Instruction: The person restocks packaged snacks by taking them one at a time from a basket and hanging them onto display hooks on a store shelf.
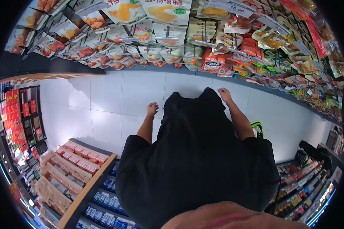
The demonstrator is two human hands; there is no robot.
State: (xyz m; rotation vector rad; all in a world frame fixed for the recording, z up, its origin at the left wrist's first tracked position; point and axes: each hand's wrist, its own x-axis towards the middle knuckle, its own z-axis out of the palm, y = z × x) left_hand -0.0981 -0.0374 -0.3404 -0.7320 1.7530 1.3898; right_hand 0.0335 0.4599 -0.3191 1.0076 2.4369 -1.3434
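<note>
- Left hand (152,110): empty, fingers loosely spread, hanging over the white tiled floor (103,103).
- Right hand (224,94): empty, open, just below the snack packets (218,57) on the hanging rack.
- Snack packets: glossy plastic pouches, flat and crinkly; likely light, soft and slippery; best pinched at the top edge.
- Boxed goods (80,156): stiff cartons in a wooden tray, lower left.

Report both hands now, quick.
Left hand: open, empty, hanging over the floor.
Right hand: open, empty, near the snack rack.
</note>
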